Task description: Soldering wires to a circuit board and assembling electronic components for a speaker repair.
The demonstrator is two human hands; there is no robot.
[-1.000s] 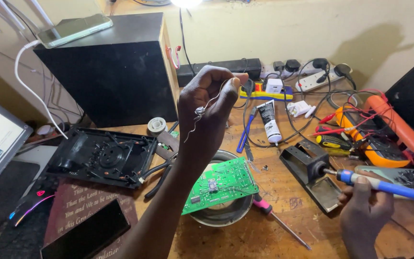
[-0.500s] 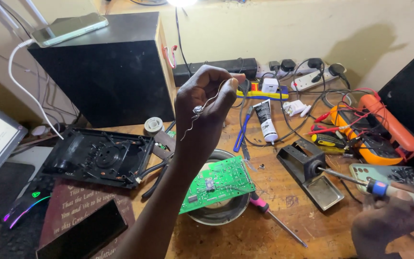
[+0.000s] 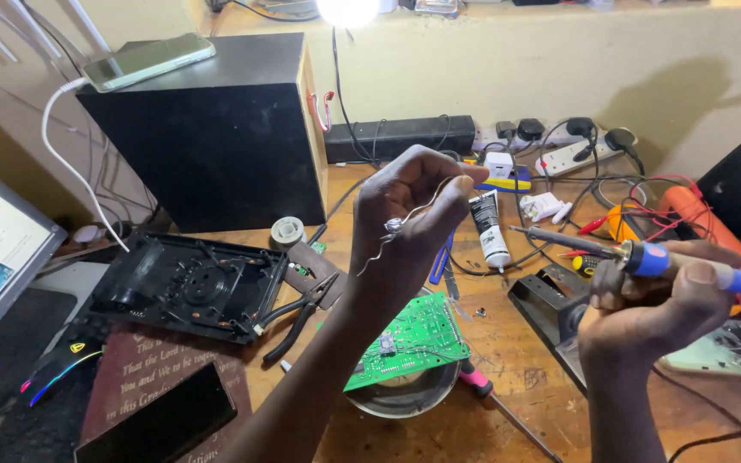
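Note:
My left hand (image 3: 405, 219) is raised over the bench, pinching a thin, bent strand of solder wire (image 3: 392, 227) between thumb and fingers. My right hand (image 3: 653, 304) grips a blue-handled soldering iron (image 3: 645, 255), its metal tip pointing left toward the left hand but apart from the wire. Below my left forearm a green circuit board (image 3: 413, 339) rests tilted on a round metal dish (image 3: 405, 399).
A black plastic casing (image 3: 186, 287), pliers (image 3: 302, 313) and a solder reel (image 3: 287, 230) lie left. A black speaker box (image 3: 216, 129) with a phone (image 3: 147, 60) on top stands behind. Iron stand (image 3: 546, 304), white tube (image 3: 490, 227), power strip (image 3: 572, 153), multimeter (image 3: 688, 214), screwdriver (image 3: 508, 411) sit right.
My right hand has risen from the bench's lower right, bringing the soldering iron up and left toward the solder wire. My left hand stays raised, holding the wire.

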